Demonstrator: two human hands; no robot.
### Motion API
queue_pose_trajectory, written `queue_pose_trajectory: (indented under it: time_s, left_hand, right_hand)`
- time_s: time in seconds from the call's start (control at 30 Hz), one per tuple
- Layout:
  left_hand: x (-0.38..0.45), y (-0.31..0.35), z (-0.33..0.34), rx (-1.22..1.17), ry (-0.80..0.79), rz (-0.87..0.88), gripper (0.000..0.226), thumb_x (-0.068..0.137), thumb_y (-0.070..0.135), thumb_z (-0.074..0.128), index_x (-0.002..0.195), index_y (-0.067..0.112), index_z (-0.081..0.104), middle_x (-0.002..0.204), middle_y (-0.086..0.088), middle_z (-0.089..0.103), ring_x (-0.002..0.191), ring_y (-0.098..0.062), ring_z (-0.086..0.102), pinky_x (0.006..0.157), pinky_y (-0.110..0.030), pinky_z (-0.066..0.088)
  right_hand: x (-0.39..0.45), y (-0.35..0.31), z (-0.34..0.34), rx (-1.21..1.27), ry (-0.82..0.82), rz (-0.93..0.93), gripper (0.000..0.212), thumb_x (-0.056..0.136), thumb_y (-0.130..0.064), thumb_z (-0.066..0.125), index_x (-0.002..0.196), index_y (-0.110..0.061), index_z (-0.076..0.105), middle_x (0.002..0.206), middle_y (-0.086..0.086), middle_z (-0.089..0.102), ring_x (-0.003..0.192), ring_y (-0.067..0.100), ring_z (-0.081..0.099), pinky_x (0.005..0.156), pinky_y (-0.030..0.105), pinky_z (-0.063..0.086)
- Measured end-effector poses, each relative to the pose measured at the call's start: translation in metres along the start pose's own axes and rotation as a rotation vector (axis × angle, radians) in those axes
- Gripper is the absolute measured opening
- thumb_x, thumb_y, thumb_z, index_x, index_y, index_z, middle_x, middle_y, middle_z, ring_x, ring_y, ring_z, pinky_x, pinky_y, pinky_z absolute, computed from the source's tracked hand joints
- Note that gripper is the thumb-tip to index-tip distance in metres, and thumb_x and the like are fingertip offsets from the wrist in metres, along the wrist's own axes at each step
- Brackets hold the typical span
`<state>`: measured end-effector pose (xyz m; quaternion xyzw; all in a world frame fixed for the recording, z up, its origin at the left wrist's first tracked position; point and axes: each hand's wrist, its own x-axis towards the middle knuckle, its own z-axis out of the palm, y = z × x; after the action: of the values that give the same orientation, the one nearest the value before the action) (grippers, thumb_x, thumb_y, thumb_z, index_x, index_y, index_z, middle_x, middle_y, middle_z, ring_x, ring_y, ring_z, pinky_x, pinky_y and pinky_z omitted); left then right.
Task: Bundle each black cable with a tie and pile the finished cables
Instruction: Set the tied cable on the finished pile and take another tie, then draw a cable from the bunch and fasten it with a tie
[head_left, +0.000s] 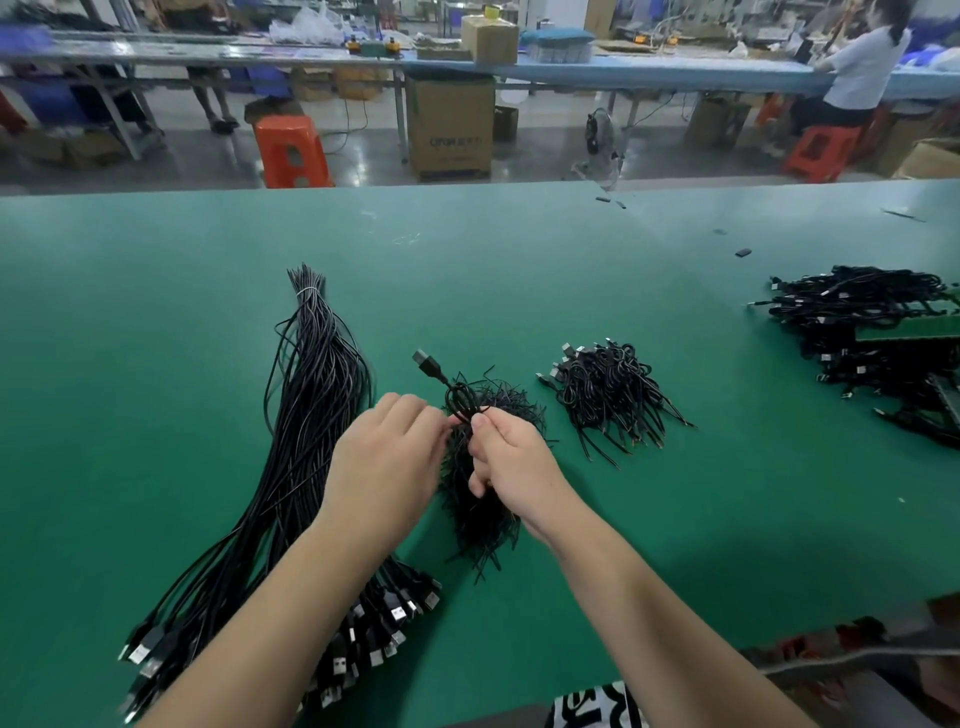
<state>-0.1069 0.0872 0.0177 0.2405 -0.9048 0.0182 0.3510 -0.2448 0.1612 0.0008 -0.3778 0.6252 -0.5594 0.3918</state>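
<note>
Both hands, left (387, 457) and right (511, 457), meet, fingers pinching a coiled black cable (460, 397).

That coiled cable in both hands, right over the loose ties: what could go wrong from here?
1. The coiled cable is pinched only at its waist by the left hand and right hand; a slip could let the loops spring open.
2. It hangs just above the loose ties, so extra ties may snag.
3. Its USB plug sticks out free and could catch.
</note>
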Motion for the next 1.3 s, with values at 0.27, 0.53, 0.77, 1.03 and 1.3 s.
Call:
queue_pose_trajectory:
  time_s: [0.27,0.53,0.77,1.03,1.3]
  left_hand:
    - [0.015,-0.006,-0.009,-0.099,-0.016,0.195,0.015,0.087,0.006,0.062,0.084,0.019,0.068,0.088,0.010,0.071,0.091,-0.013,0.069,0.087,-0.041,0.045]
    - [0.020,0.005,-0.014,-0.532,-0.153,-0.448,0.020,0.088,0.010,0.073,0.078,0.028,0.070,0.072,0.024,0.067,0.079,0.004,0.062,0.067,-0.005,0.039]
    - [0.027,0.004,-0.013,-0.373,-0.457,-0.594,0.026,0.094,0.012,0.061,0.073,0.027,0.065,0.074,0.009,0.067,0.061,-0.005,0.055,0.049,-0.012,0.036]
    - [0.033,0.002,-0.015,-0.291,-0.487,-0.616,0.008,0.092,0.022,0.069,0.084,0.022,0.069,0.078,0.010,0.067,0.075,-0.003,0.060,0.061,-0.016,0.041]
    - [0.032,0.011,-0.019,-0.144,-0.478,-0.449,0.026,0.093,0.041,0.065,0.081,0.020,0.075,0.079,0.003,0.070,0.076,-0.016,0.063,0.071,-0.032,0.051]
  right_hand:
    - [-0.008,-0.012,-0.004,0.060,-0.257,0.133,0.043,0.105,-0.017,0.038,0.068,-0.024,0.060,0.056,-0.005,0.030,0.041,0.011,0.025,0.040,0.027,0.034]
    - [-0.013,-0.007,0.000,-0.221,-0.177,-0.023,0.030,0.092,-0.043,0.041,0.066,-0.028,0.046,0.058,-0.014,0.038,0.050,0.006,0.032,0.049,0.024,0.026]
    - [-0.018,-0.006,0.000,-0.996,-0.226,-0.345,0.026,0.109,-0.035,0.031,0.088,-0.020,0.035,0.088,0.015,0.064,0.068,0.034,0.044,0.064,0.038,0.025]
    - [-0.017,-0.001,0.006,-1.243,-0.186,-0.436,0.034,0.109,-0.036,0.027,0.097,-0.012,0.048,0.086,0.013,0.066,0.066,0.036,0.055,0.062,0.039,0.031]
    - [-0.007,0.003,0.006,-1.341,-0.062,-0.454,0.031,0.107,-0.028,0.032,0.112,-0.007,0.055,0.092,0.011,0.070,0.079,0.036,0.068,0.060,0.036,0.031]
